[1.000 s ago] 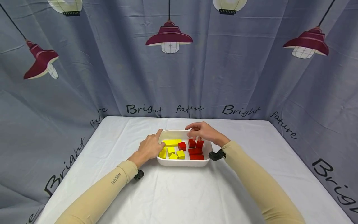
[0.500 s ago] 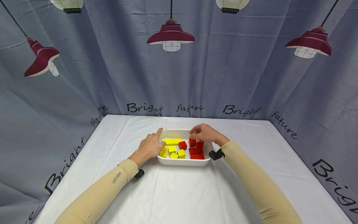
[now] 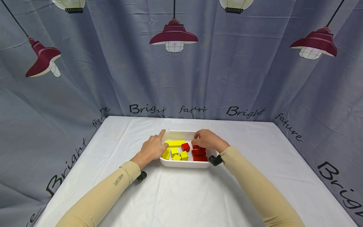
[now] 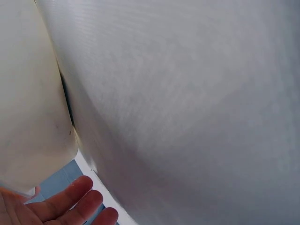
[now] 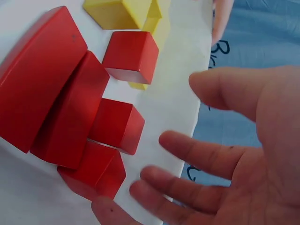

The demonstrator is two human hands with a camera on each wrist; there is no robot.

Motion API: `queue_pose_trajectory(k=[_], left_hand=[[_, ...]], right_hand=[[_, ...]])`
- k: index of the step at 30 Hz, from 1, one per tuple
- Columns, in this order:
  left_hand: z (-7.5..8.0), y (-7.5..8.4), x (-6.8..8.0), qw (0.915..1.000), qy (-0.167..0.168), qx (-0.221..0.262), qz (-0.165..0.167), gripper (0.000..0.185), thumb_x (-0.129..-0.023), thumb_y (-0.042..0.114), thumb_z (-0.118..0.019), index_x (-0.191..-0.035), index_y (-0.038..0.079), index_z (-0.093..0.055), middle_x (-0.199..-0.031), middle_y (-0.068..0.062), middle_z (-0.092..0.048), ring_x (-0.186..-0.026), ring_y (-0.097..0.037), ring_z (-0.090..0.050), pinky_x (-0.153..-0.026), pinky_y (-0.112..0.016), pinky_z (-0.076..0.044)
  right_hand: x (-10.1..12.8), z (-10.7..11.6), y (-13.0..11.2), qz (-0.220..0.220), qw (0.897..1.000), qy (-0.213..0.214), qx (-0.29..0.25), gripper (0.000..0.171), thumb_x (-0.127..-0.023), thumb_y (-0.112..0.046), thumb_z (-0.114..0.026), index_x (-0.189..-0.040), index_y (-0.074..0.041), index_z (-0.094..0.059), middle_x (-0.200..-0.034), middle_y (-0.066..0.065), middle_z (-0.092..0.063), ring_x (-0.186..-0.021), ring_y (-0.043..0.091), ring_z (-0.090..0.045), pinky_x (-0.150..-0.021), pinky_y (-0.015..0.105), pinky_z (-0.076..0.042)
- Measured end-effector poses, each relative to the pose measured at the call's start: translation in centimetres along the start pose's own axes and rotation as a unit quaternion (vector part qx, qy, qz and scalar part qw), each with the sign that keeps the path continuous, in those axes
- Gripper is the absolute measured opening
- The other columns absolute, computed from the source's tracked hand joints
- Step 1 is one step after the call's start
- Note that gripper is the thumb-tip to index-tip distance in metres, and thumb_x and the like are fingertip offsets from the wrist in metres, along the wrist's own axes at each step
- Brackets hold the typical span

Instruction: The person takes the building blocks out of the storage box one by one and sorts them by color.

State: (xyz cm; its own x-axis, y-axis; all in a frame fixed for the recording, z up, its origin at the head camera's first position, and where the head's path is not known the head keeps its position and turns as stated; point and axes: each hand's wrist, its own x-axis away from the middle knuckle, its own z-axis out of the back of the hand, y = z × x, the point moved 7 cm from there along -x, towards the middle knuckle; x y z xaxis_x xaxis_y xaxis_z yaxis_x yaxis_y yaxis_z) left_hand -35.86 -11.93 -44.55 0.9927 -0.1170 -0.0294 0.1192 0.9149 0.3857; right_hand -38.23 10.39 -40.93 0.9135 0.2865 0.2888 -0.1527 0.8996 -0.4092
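Observation:
A white tray (image 3: 184, 164) on the table holds several yellow blocks (image 3: 175, 143) on its left and several red blocks (image 3: 199, 153) on its right. My left hand (image 3: 154, 147) rests against the tray's left rim, index finger stretched along it, thumb by the yellow blocks. My right hand (image 3: 202, 140) hovers low over the red blocks. In the right wrist view that right hand (image 5: 225, 154) is spread and holds nothing, its fingertips close to two small red cubes (image 5: 117, 125). Beside them lie two long red blocks (image 5: 37, 103) and a lone red cube (image 5: 129, 56).
A wrinkled white cloth (image 3: 181, 195) covers the table. A grey curtain (image 3: 181, 78) printed with lamps hangs behind and at both sides. The left wrist view shows the tray's outer wall (image 4: 33, 103), cloth (image 4: 187, 93) and my left fingers (image 4: 70, 204).
My right hand has dropped lower and drawn back toward me over the red blocks, covering the two small cubes. The left hand and the tray have stayed put.

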Motion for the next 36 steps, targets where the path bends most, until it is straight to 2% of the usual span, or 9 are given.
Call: queue_pose_trajectory(k=[4,8,13,18,23,28,36], left_hand=[[0.0,0.0,0.0,1.0000,-0.003,0.001,0.001,0.071,-0.095,0.038,-0.049,-0.160,0.018,-0.027,-0.138,-0.019,-0.058,-0.124,-0.034,-0.057,-0.092,-0.053,-0.052],[0.0,0.0,0.0,1.0000,-0.003,-0.002,0.001,0.071,-0.095,0.039,-0.049,-0.160,0.019,-0.026,-0.138,-0.019,-0.058,-0.124,-0.033,-0.057,-0.092,-0.053,-0.052],[0.0,0.1,0.0,1.0000,-0.001,0.000,0.002,0.071,-0.095,0.038,-0.049,-0.160,0.019,-0.026,-0.139,-0.019,-0.057,-0.125,-0.034,-0.057,-0.092,-0.053,-0.052],[0.1,0.1,0.0,1.0000,-0.002,0.001,0.002,0.071,-0.095,0.038,-0.050,-0.160,0.018,-0.027,-0.139,-0.019,-0.057,-0.124,-0.034,-0.057,-0.092,-0.053,-0.052],[0.2,0.1,0.0,1.0000,-0.003,0.001,0.005,0.071,-0.096,0.038,-0.050,-0.160,0.018,-0.027,-0.138,-0.019,-0.058,-0.124,-0.033,-0.057,-0.092,-0.053,-0.052],[0.1,0.1,0.0,1.0000,-0.005,0.001,0.008,0.071,-0.095,0.038,-0.050,-0.160,0.019,-0.027,-0.138,-0.018,-0.058,-0.124,-0.033,-0.057,-0.092,-0.053,-0.052],[0.0,0.0,0.0,1.0000,-0.004,0.001,0.005,0.071,-0.095,0.038,-0.050,-0.160,0.019,-0.027,-0.137,-0.018,-0.058,-0.123,-0.033,-0.057,-0.090,-0.052,-0.053]], right_hand=[[0.3,-0.3,-0.3,-0.011,1.000,0.006,0.016,0.037,-0.095,-0.033,-0.065,-0.122,-0.008,-0.067,-0.090,0.005,-0.064,-0.085,0.020,-0.059,-0.078,0.033,-0.049],[0.5,-0.8,-0.5,-0.019,1.000,-0.008,0.015,0.040,-0.094,-0.035,-0.067,-0.123,-0.008,-0.065,-0.092,0.006,-0.064,-0.087,0.021,-0.058,-0.079,0.034,-0.048],[0.4,-1.3,0.1,-0.029,0.999,-0.029,-0.002,0.045,-0.093,-0.038,-0.068,-0.127,-0.010,-0.061,-0.098,0.007,-0.062,-0.090,0.023,-0.058,-0.075,0.037,-0.054],[0.3,-1.5,0.6,-0.023,0.997,-0.054,-0.049,0.048,-0.095,-0.037,-0.066,-0.133,-0.010,-0.056,-0.107,0.010,-0.059,-0.095,0.025,-0.059,-0.074,0.041,-0.059],[0.3,-1.4,0.8,-0.013,0.993,-0.066,-0.094,0.045,-0.096,-0.034,-0.063,-0.132,-0.009,-0.056,-0.114,0.013,-0.060,-0.097,0.025,-0.060,-0.078,0.041,-0.059],[-0.2,-1.7,1.2,-0.020,0.986,-0.078,-0.146,0.043,-0.097,-0.033,-0.061,-0.132,-0.007,-0.055,-0.115,0.013,-0.063,-0.097,0.025,-0.061,-0.080,0.037,-0.058],[-1.0,-2.0,1.6,-0.028,0.974,-0.084,-0.208,0.047,-0.099,-0.026,-0.058,-0.140,-0.004,-0.052,-0.126,0.015,-0.060,-0.110,0.028,-0.057,-0.086,0.038,-0.058]])
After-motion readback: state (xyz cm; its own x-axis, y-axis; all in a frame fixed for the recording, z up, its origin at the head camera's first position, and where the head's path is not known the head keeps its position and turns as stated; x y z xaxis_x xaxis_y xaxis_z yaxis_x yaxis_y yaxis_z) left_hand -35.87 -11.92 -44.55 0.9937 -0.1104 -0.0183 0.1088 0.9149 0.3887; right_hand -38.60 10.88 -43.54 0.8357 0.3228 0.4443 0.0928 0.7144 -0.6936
